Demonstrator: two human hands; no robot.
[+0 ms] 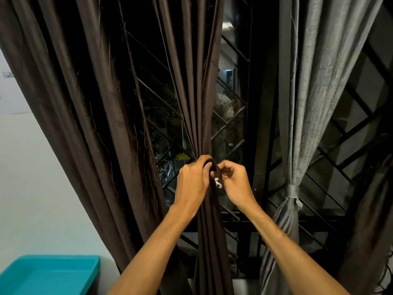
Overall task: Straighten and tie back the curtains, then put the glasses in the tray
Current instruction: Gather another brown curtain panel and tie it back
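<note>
Round the gathered brown curtain (200, 103), my left hand (192, 182) curls tight. My right hand (234, 184) pinches the dark tie-back (215, 167).

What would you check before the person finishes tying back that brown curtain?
1. Brown curtain gathered into one bunch: ok.
2. Left hand grips the bunch: ok.
3. Right hand pinches the tie strap: ok.
4. Strap fully round the bunch: cannot tell, hands hide it.
5. Grey curtain tied back: ok.
6. Teal tray in view, lower left: ok.
</note>
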